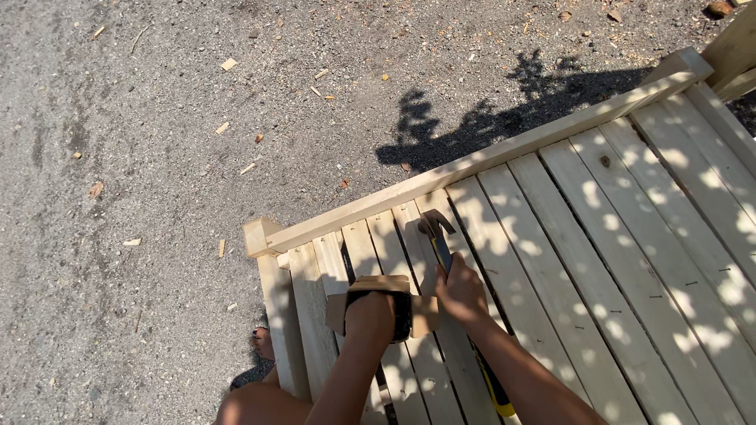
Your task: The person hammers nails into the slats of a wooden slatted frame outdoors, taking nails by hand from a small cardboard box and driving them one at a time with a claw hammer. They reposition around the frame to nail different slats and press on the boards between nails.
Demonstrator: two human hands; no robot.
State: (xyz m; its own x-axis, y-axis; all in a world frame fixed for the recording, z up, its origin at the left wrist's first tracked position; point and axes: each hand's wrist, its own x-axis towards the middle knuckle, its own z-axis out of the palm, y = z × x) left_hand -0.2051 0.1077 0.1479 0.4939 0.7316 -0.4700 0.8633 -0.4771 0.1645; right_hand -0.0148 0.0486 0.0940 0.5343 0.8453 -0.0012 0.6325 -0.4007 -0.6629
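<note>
My right hand (461, 293) grips the handle of a claw hammer (435, 228), whose dark head rests on a slat near the panel's top rail. The handle's yellow-and-black end shows beneath my forearm. My left hand (370, 311) reaches into a small open cardboard box (382, 285) sitting on the slats, with its fingers hidden inside. Both hands are over a pale wooden slatted panel (551, 228) lying flat.
Grey gravel ground (157, 157) with scattered wood chips surrounds the panel. A long top rail (488, 161) runs diagonally along the panel's edge. Tree shadows dapple the boards. My foot (262, 344) shows by the panel's left side.
</note>
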